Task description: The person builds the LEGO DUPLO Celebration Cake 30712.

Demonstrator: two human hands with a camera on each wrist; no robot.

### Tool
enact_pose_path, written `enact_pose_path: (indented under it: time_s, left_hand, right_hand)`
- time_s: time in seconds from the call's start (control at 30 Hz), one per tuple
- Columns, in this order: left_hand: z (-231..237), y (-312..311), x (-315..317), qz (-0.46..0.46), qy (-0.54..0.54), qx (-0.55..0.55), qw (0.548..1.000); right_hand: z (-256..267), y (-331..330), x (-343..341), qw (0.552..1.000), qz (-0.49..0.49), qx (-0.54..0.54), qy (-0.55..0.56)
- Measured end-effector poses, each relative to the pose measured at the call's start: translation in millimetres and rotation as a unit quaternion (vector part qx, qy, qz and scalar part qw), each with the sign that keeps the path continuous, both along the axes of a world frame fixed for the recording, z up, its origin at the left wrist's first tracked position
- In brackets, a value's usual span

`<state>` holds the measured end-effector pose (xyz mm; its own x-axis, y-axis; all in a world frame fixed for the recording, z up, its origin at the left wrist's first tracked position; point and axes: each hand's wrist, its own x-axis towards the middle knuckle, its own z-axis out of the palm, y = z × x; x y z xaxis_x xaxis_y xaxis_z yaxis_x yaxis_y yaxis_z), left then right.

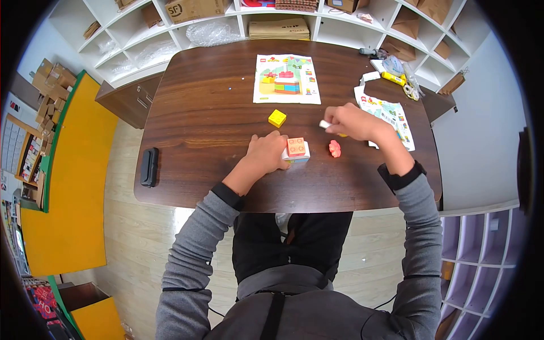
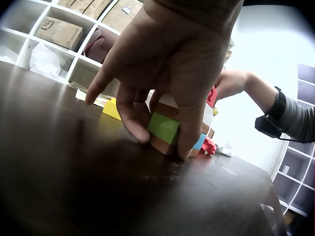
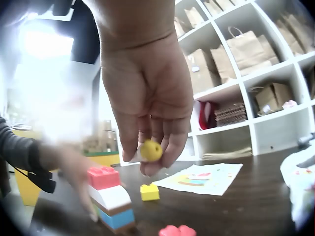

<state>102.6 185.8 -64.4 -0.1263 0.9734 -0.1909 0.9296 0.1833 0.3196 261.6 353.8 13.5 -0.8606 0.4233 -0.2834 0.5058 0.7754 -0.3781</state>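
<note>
My left hand [image 1: 264,152] grips a small stack of toy building bricks standing on the table, thumb and fingers on opposite sides. Red tops the stack [image 3: 103,178], above a white curved brick [image 3: 110,197], a brown layer and a blue brick [image 3: 117,220]; a green brick [image 2: 163,128] shows between the fingers in the left wrist view. Above the table to the right, my right hand [image 1: 356,122] pinches a small piece with a white end and a round yellow end [image 3: 151,150]. A red flower-shaped piece [image 1: 335,148] lies below it. Beyond the stack sits a yellow brick [image 1: 277,118].
A printed sheet [image 1: 287,85] picturing a brick model lies at the back of the table [image 1: 192,113]. An opened packet [image 1: 396,119] is at the right, with a yellow tube [image 1: 393,78] and tape behind. A black case [image 1: 149,167] rests near the left edge.
</note>
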Motion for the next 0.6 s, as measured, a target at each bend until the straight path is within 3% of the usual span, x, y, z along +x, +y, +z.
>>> enact_pose_path:
  time_s: [0.07,0.17,0.33,0.4,0.43,0.5,0.6]
  left_hand:
    - [-1,2,0,-0.002,-0.005,0.0,1.0]
    - [0,5,2,-0.008,-0.002,-0.014,1.0]
    - [-4,5,2,0.003,-0.003,-0.016,1.0]
    - [-8,5,2,0.003,-0.006,-0.007,1.0]
    - [-10,5,1,-0.001,-0.02,0.011,1.0]
    - [-11,5,1,-0.006,-0.036,0.029,0.999]
    - [-8,4,1,-0.005,-0.041,0.026,0.999]
  right_hand:
    - [25,-22,-3,0.992,0.122,-0.013,0.033]
    - [33,-50,-9,0.971,0.213,0.042,0.099]
    - [15,-64,-21,0.968,0.205,0.137,0.043]
    - [11,-68,-21,0.94,0.235,0.216,0.121]
    - [12,-70,-21,0.941,0.234,0.214,0.119]
    - [18,-74,-24,0.949,0.238,0.208,0.011]
    - [14,-69,-25,0.958,0.236,0.163,0.029]
